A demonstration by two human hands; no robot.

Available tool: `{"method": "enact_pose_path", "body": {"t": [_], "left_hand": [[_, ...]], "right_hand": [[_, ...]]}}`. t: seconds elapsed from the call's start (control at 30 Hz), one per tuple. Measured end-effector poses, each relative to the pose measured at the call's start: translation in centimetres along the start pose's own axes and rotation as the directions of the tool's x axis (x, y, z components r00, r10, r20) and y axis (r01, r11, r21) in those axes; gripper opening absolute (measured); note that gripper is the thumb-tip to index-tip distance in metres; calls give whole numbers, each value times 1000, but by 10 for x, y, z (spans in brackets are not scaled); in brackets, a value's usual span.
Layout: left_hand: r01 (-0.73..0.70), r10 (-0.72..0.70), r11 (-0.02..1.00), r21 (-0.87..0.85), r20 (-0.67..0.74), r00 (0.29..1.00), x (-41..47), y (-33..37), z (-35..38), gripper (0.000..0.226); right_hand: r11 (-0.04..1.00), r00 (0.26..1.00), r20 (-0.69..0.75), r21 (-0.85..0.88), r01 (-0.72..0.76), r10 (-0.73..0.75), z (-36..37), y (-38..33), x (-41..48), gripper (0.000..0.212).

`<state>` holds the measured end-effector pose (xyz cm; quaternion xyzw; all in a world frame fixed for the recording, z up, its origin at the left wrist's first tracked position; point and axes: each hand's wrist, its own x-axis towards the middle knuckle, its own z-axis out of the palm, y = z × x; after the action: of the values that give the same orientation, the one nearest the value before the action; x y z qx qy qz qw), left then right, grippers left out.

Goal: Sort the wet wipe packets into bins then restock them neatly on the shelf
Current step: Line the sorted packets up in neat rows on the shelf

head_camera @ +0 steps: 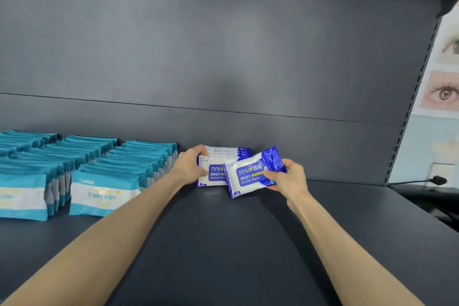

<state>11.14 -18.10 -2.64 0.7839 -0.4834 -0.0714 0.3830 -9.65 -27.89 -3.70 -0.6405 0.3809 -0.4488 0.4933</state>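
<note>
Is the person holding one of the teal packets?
No, the right hand grips a blue alcohol wipes packet and the left hand holds the row of blue packets; the teal packets stand untouched beside them.

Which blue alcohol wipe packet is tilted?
The frontmost packet, pinched by the right hand; the row behind stands straight, held by the left hand.

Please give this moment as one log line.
left hand: holds blue packet row | right hand: grips tilted blue packet | teal rows: shelved

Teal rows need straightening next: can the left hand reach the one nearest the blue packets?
Probably yes: the left hand sits beside that teal row, nothing between, though it now grips the blue stack.
</note>
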Motion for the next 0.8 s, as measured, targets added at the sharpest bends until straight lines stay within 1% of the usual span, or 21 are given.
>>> {"method": "enact_pose_path", "body": {"t": [0.03,0.1,0.17,0.27,0.33,0.47,0.57,0.67,0.73,0.77,0.8], "left_hand": [[-26,28,996,84,-23,999,3,-1,0,31],[-73,86,977,199,-56,995,6,1,0,36],[-119,138,958,261,-55,989,8,1,0,49],[-143,154,942,303,-12,988,7,-1,-3,68],[-197,193,899,391,51,980,7,-4,-8,73],[-285,257,767,574,133,957,5,-3,-15,87],[-314,255,694,648,187,949,7,-4,-14,91],[-338,254,651,679,225,941,10,-6,-11,88],[-360,261,637,681,249,933,11,-5,-10,86],[-370,267,633,680,257,929,11,-4,-10,85],[-379,272,629,679,265,925,12,-4,-10,85]], "right_hand": [[1000,1000,0,-8,-6,6,1,1,2,22],[1000,1000,8,-16,-13,13,5,1,6,20],[999,1000,24,-48,-13,14,10,2,9,20],[987,1000,30,-157,12,-7,20,4,10,24],[969,999,45,-245,33,-22,26,4,12,28],[913,996,86,-406,41,-7,41,6,17,40],[806,995,74,-584,99,-69,56,5,19,51],[686,978,52,-705,180,-203,66,5,15,74],[619,955,127,-737,271,-267,66,8,15,97],[575,944,196,-754,319,-266,64,8,16,104],[528,933,260,-772,355,-247,63,8,17,104]]}}
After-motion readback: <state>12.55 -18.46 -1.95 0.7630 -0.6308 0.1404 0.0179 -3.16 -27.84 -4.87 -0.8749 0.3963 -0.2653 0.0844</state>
